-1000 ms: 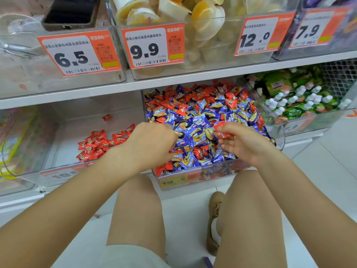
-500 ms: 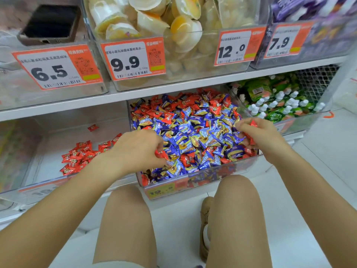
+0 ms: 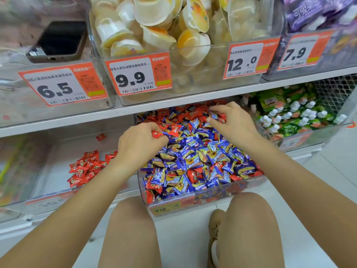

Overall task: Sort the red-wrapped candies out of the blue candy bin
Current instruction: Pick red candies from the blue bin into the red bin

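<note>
The lower shelf (image 3: 123, 111) is found to carry two clear bins side by side. The blue candy bin (image 3: 202, 199), at centre, is heaped with blue-wrapped candies (image 3: 195, 157), and red-wrapped candies (image 3: 174, 130) are seen scattered through it: thickest along the back, with several more against the front wall and at the near left corner. The receiving bin (image 3: 50, 182), just to its left, holds a modest pile of sorted red candies (image 3: 87, 168) near its front, and one stray red piece (image 3: 100, 136) lies apart towards the back.

The sort is judged to be under way but well short of complete; far more red is counted in the mixed bin than in the sorted pile.

The left hand (image 3: 140, 145) is held over the left part of the mixed bin, fingers curled round a red candy (image 3: 156, 134). The right hand (image 3: 230, 122) is placed at the back of the same bin, fingertips pinching wrappers where red and blue meet; which colour is gripped cannot be told with certainty.
</note>
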`<state>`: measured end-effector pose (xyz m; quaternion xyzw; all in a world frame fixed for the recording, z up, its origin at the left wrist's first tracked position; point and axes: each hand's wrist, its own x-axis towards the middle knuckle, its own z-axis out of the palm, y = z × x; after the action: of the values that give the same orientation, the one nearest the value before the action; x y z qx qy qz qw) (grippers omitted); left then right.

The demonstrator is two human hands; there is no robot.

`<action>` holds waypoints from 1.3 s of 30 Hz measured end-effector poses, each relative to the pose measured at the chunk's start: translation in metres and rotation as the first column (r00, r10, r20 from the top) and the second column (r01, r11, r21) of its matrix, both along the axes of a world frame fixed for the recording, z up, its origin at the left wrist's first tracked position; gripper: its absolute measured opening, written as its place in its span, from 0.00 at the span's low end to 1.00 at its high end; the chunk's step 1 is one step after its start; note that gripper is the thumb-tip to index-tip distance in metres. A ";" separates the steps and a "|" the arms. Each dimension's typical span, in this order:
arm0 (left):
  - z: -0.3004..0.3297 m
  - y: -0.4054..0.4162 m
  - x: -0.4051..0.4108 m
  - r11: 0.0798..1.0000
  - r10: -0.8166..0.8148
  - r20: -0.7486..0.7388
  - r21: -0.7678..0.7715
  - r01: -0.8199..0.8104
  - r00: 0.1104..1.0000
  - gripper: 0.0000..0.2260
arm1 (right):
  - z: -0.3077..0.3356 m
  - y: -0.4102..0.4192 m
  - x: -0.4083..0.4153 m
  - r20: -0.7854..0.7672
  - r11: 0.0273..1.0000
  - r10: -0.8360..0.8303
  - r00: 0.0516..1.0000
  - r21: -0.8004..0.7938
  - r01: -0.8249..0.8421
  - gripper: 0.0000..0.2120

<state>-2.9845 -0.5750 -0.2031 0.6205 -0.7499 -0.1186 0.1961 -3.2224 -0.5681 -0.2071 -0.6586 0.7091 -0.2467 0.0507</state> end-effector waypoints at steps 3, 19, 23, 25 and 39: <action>0.000 -0.007 0.005 0.997 0.072 0.051 -0.016 -0.071 0.996 0.09 | -0.004 -0.020 0.036 -0.132 0.990 0.137 0.982 0.060 -0.130 0.21; 0.005 -0.057 -0.019 0.908 -0.187 0.196 0.409 0.093 0.963 0.31 | -0.040 0.004 0.053 -0.152 0.937 0.317 0.936 0.202 -0.284 0.11; -0.001 -0.042 -0.018 0.926 -0.262 0.275 0.340 0.161 0.925 0.28 | -0.043 0.015 0.037 -0.118 0.960 0.250 0.961 0.160 -0.230 0.11; -0.008 -0.023 -0.015 0.932 -0.299 0.250 0.283 0.226 0.921 0.23 | -0.043 0.019 0.030 -0.066 0.967 0.220 0.973 0.147 -0.209 0.11; -0.006 0.013 0.009 0.975 -0.201 -0.010 0.099 0.201 0.980 0.08 | -0.033 0.039 0.030 0.076 0.981 0.133 0.988 0.129 -0.142 0.12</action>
<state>-2.9758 -0.5616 -0.2094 0.5506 -0.8020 -0.1749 0.1520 -3.1926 -0.5287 -0.2404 -0.6923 0.6749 -0.2164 0.1357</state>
